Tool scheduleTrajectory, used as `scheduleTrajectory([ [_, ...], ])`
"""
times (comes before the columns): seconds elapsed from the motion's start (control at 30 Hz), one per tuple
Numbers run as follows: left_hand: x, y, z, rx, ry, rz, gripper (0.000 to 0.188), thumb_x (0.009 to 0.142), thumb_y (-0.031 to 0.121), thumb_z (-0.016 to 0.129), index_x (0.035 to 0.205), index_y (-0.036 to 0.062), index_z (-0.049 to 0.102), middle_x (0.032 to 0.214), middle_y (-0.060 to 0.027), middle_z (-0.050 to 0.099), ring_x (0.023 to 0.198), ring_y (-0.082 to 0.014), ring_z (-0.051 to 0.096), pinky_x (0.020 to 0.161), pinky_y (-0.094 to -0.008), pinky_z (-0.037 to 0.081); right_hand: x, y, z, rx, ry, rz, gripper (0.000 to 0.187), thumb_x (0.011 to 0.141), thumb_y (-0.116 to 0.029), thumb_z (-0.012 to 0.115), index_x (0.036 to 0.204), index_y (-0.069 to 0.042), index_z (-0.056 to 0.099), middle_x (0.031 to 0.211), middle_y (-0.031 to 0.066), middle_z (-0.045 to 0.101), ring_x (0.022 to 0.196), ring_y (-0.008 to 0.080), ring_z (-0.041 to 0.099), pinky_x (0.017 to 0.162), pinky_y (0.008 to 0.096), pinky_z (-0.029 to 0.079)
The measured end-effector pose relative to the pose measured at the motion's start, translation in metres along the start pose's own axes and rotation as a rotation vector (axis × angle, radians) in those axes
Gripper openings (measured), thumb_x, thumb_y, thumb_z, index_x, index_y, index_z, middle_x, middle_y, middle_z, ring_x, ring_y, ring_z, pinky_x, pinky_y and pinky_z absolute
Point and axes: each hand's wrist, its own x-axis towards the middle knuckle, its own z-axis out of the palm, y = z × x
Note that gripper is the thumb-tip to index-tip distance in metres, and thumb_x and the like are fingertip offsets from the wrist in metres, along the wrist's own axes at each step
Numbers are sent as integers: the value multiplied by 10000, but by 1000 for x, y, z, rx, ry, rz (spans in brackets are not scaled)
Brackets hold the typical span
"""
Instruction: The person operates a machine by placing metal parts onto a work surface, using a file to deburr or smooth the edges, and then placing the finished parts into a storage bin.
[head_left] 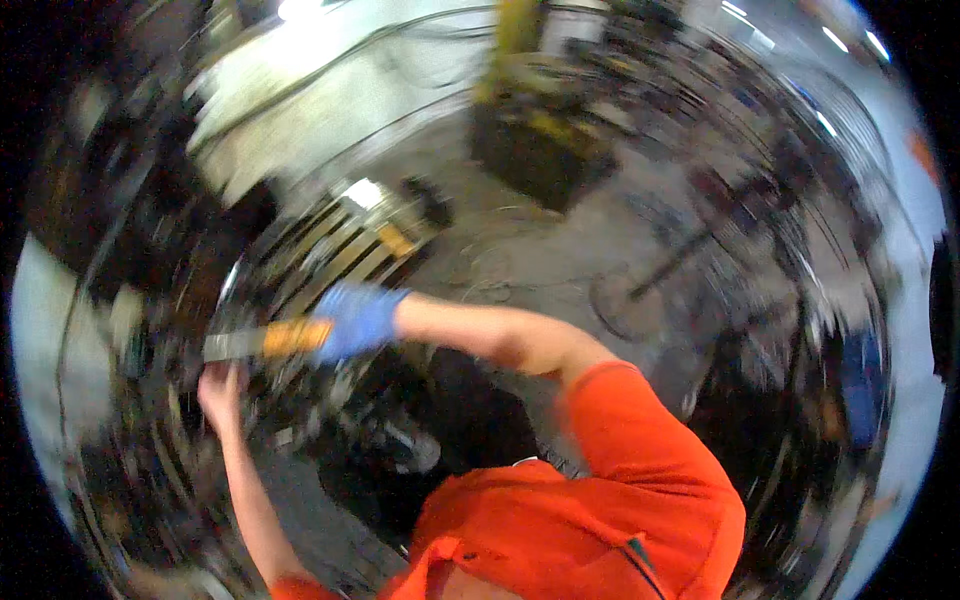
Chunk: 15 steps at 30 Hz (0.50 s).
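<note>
Motion blurs much of the head view. In a blue glove, my right hand (362, 322) is closed round the orange-yellow handle of a tool (290, 338). The tool's grey, blunt end points left; its exact kind does not show. My bare left hand (219, 392) is raised just below that grey end, with fingers pointing up toward it. Whether those fingers touch the tool or hold anything is too smeared to tell.
Beyond my right hand lies a slatted wooden pallet (355, 250) with small items on it. A dark block-like base with a yellow post (540, 150) stands farther back. Blurred dark clutter lies to the left, and a thin stand (665, 275) rises from the floor at right.
</note>
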Motion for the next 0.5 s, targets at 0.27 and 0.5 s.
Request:
scheduleTrajectory([
  [0.27,40,41,37,603,28,83,261,660,280,630,851,104,648,786,-117,634,794,-297,602,676,-386,485,14,57,11,439,162,75,299,698,-256,716,892,-37,656,729,60,652,656,47,533,605,259,456],
  [0.5,46,30,44,616,15,292,216,706,235,633,869,93,626,711,-124,621,707,-308,601,640,-405,480,13,116,77,141,91,436,375,639,-376,713,814,-49,659,731,146,634,654,221,617,621,299,472],
])
